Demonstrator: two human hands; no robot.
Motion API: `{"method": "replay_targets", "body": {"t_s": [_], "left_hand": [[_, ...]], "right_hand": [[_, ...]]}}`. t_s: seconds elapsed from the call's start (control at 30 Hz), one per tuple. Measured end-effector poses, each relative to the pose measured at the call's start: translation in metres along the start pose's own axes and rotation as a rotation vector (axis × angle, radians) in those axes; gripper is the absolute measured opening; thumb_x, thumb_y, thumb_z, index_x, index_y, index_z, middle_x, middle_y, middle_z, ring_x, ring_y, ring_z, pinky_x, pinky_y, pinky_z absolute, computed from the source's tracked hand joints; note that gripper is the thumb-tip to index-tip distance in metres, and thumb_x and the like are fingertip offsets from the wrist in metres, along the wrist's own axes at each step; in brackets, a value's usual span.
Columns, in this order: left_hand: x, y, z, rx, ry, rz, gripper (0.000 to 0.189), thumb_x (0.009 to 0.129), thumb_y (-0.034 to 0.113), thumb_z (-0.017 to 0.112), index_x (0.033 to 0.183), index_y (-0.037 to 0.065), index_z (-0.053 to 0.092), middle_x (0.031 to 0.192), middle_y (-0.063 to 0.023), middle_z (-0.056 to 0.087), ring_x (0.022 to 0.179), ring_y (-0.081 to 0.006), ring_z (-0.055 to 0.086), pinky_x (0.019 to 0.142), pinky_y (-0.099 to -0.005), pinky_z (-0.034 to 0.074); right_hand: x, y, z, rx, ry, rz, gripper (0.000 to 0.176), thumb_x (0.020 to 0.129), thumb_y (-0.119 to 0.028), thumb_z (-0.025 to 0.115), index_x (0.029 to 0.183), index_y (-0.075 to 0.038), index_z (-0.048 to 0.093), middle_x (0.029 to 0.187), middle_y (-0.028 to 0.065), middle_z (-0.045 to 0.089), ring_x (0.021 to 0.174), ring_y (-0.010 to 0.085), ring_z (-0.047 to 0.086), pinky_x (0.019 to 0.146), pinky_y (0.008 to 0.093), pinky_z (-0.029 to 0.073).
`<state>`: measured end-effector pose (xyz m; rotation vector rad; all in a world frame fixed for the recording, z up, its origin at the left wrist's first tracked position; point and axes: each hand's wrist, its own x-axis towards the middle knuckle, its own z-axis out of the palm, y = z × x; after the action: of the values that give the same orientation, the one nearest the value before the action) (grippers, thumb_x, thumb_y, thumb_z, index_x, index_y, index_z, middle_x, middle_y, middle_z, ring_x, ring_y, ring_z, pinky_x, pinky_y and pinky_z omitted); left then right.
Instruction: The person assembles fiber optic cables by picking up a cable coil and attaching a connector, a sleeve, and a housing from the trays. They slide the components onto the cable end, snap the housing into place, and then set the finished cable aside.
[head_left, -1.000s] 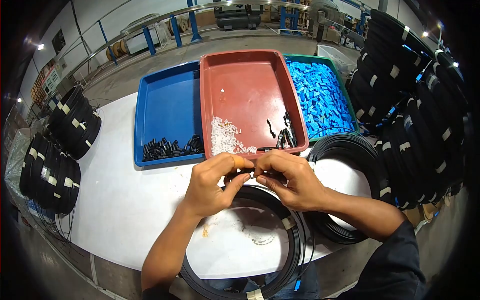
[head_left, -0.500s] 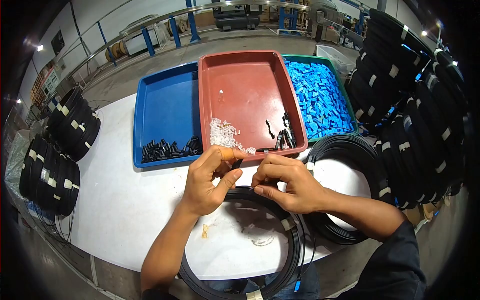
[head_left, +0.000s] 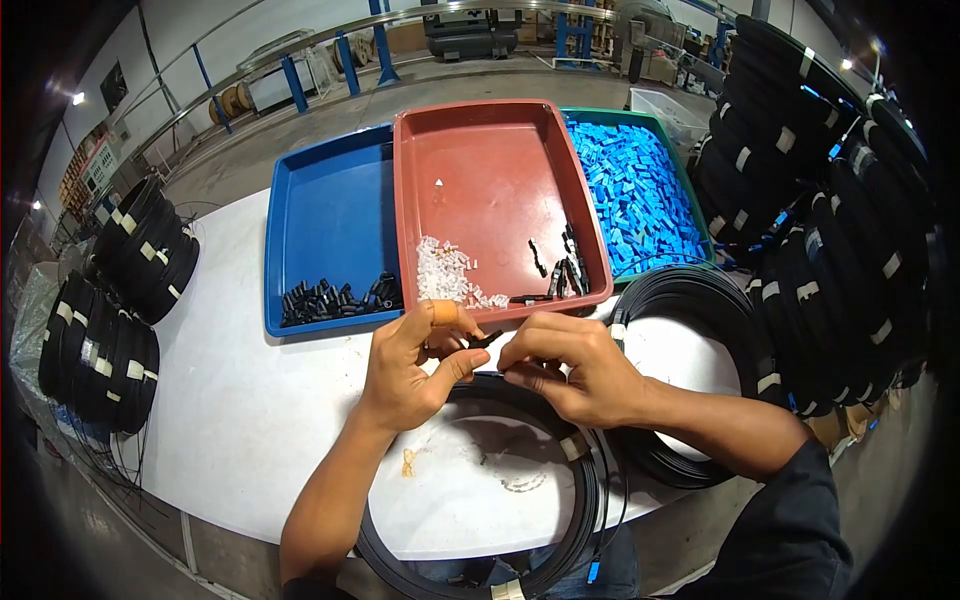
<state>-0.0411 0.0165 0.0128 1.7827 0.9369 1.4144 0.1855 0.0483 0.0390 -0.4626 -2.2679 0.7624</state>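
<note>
My left hand [head_left: 415, 365], with an orange wrap on one finger, pinches a small black connector sleeve [head_left: 486, 341] between thumb and fingertips. My right hand [head_left: 575, 365] is closed just beside it, thumb against index finger, on a thin black cable whose end is mostly hidden by the fingers. Below both hands lies a coil of black cable [head_left: 583, 490], bound with pale tape and reaching over the table's near edge. From its right side hangs a cable tail with a blue connector [head_left: 594, 572].
Behind my hands stand a blue tray [head_left: 330, 210] with black sleeves, a red tray [head_left: 490, 190] with clear and black pieces, and a green tray [head_left: 688, 170] full of blue connectors [head_left: 635, 190]. Another cable coil [head_left: 640, 300] lies right. Coils are stacked left [head_left: 100, 350] and right [head_left: 840, 260].
The black sleeve in my left hand has tilted from near upright to closer to level, its end pointing toward my right hand. My left fingertips have dropped slightly.
</note>
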Motion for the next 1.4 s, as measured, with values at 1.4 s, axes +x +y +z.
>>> {"method": "replay_targets", "body": {"t_s": [1.4], "left_hand": [[-0.002,0.001,0.018,0.619,0.090,0.637,0.026,0.081,0.010,0.076,0.105,0.007,0.066,0.101,-0.0111,0.067,0.072,-0.0199,0.070,0.058,-0.0295,0.056]], "right_hand": [[0.000,0.002,-0.005,0.381,0.106,0.468,0.013,0.090,-0.006,0.075,0.095,0.006,0.074,0.085,0.0049,0.062,0.076,0.0101,0.059,0.070,0.0243,0.047]]}}
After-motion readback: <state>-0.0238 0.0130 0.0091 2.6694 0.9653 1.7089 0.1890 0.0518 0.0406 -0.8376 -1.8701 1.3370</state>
